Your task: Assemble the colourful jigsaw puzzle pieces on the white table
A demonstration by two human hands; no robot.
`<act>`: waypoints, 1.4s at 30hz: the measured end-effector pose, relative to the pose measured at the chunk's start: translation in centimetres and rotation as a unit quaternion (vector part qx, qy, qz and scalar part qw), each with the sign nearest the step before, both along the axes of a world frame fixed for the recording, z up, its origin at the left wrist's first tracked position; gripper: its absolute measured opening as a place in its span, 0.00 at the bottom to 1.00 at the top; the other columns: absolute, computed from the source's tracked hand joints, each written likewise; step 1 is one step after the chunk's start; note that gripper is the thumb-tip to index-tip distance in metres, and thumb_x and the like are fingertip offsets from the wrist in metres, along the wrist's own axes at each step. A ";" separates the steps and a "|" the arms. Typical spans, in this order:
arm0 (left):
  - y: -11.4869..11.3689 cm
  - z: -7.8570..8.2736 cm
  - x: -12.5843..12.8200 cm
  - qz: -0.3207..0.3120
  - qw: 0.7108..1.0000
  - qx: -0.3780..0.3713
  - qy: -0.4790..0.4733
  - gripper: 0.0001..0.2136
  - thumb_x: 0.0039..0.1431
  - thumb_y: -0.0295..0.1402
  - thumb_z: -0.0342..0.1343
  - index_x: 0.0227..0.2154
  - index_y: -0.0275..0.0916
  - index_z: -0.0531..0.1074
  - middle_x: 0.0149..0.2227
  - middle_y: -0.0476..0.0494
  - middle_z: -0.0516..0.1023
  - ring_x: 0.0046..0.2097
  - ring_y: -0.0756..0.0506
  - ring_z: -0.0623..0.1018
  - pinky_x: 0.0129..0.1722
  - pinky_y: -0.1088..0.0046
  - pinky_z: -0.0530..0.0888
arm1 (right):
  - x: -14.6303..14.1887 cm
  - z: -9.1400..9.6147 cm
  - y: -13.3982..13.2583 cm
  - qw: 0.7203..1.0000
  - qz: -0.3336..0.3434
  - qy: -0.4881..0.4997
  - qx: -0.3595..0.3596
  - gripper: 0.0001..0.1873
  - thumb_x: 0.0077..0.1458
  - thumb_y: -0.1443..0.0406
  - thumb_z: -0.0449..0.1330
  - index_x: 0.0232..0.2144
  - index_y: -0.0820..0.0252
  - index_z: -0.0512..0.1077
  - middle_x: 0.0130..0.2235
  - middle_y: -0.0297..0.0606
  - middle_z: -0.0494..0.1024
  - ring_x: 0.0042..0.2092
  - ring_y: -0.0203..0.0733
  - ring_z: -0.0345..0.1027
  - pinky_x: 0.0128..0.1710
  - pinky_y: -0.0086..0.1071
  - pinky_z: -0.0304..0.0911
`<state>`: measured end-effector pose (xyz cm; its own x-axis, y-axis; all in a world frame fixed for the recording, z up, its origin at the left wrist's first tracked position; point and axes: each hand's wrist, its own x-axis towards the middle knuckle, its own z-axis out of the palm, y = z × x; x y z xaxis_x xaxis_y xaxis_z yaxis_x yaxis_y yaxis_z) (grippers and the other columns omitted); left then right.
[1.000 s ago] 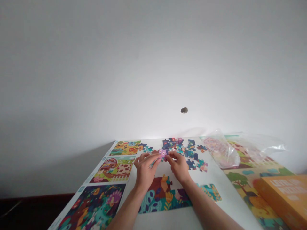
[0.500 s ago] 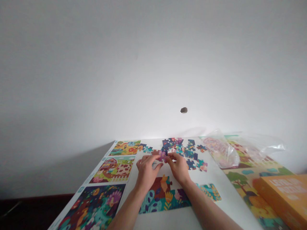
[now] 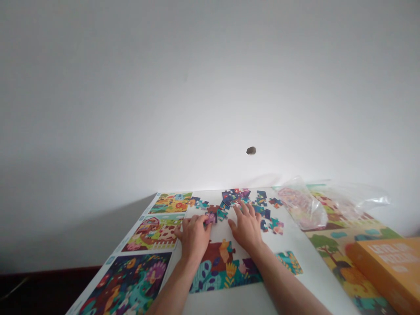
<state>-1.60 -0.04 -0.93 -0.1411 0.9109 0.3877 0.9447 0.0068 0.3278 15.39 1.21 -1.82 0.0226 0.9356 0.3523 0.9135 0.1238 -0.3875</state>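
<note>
On my feed, the joined puzzle section (image 3: 216, 275) lies near the front of the table (image 3: 229, 304), a smaller section (image 3: 290, 262) to its right, loose pieces (image 3: 261, 199) behind. I see printed pictures (image 3: 127, 280) down the left; rightward, a box (image 3: 393, 267) on a poster (image 3: 328, 251), a plastic bag (image 3: 303, 208) behind it.

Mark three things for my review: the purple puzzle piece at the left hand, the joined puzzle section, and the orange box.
Purple puzzle piece (image 3: 211, 218), head view: its printed face.
Joined puzzle section (image 3: 222, 267), head view: middle of its printed face.
Orange box (image 3: 393, 264), head view: its lettered top.
</note>
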 end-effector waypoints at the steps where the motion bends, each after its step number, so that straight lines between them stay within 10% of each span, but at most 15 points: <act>1: 0.0 0.0 0.0 0.001 1.000 -0.001 0.005 0.08 0.57 0.34 0.56 0.38 0.46 0.78 0.40 0.42 0.80 0.48 0.34 0.72 0.49 0.50 0.61 | 0.1 -0.2 0.2 1.000 -0.005 -0.011 -0.014 0.27 0.56 0.58 0.57 0.58 0.54 0.66 0.64 0.46 0.61 0.65 0.62 0.45 0.59 0.57 0.44; 6: 0.1 0.0 0.2 -0.002 1.000 -0.007 0.007 0.08 0.56 0.33 0.57 0.38 0.46 0.78 0.40 0.43 0.79 0.47 0.35 0.72 0.50 0.49 0.61 | 0.3 -1.1 0.7 0.997 0.029 -0.015 -0.074 0.31 0.58 0.55 0.55 0.62 0.54 0.61 0.65 0.44 0.59 0.67 0.61 0.41 0.61 0.62 0.32; 20: 0.4 -0.3 0.0 0.001 1.000 -0.009 0.013 0.09 0.56 0.32 0.56 0.39 0.46 0.78 0.41 0.42 0.79 0.48 0.35 0.72 0.51 0.46 0.60 | -0.8 -0.3 -0.4 0.983 0.171 0.026 -0.061 0.21 0.57 0.64 0.54 0.53 0.55 0.69 0.60 0.41 0.67 0.64 0.50 0.54 0.65 0.50 0.38; 29: 0.3 -0.3 0.0 0.005 1.000 -0.010 0.021 0.08 0.57 0.32 0.55 0.36 0.47 0.79 0.41 0.43 0.79 0.47 0.36 0.72 0.52 0.48 0.59 | 0.4 -0.4 0.4 0.999 -0.034 -0.003 -0.034 0.21 0.56 0.65 0.53 0.51 0.59 0.71 0.58 0.50 0.68 0.64 0.57 0.49 0.63 0.57 0.32; 42: -0.2 -0.3 0.4 -0.140 0.990 0.008 0.005 0.11 0.55 0.36 0.59 0.41 0.53 0.78 0.51 0.49 0.76 0.53 0.37 0.68 0.56 0.50 0.57 | 1.3 0.0 0.9 0.997 0.012 0.014 -0.078 0.27 0.55 0.64 0.54 0.58 0.53 0.64 0.61 0.42 0.65 0.67 0.58 0.40 0.61 0.65 0.29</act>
<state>-1.24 -0.19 -1.20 0.1197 0.9080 0.4016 0.9123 -0.2602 0.3163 16.72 2.10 -1.87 0.0070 0.9794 0.2016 0.8998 0.0818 -0.4286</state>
